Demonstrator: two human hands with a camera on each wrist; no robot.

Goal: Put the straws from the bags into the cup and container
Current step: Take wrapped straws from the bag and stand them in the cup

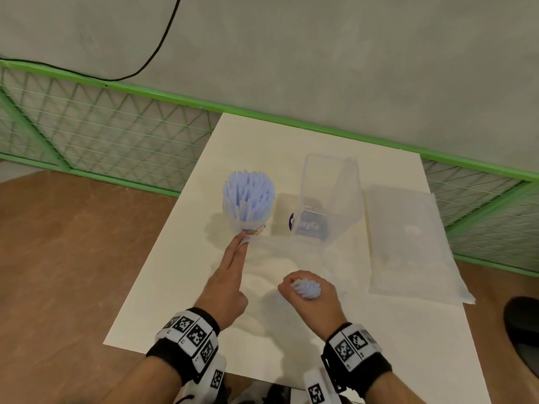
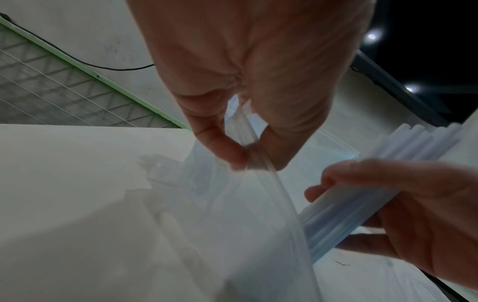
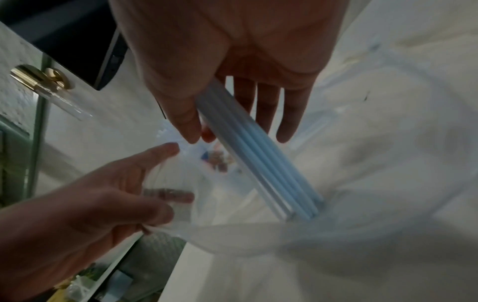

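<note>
Clear, thin plastic film forms the open bag (image 1: 271, 252), which lies crumpled on the smooth white counter (image 1: 163, 287) in front of the cup and container. Left hand (image 1: 230, 275) pinches the bag's ridged zip edge between thumb and fingertips, the other fingers extended toward the cup. Right hand (image 1: 309, 295) is wrapped round a bundle of straws (image 1: 306, 288), pale blue, straight and tubular, whose lower ends sit inside the bag's mouth. Cup (image 1: 250, 223), a clear plastic one with a printed band near its base, stands upright and packed with similar straws. Just beside it to the right stands the container (image 1: 326, 199), tall, rectangular and transparent, with a blue label low down. A second bag (image 1: 408, 243), flat and frosted-looking, lies further right.
</note>
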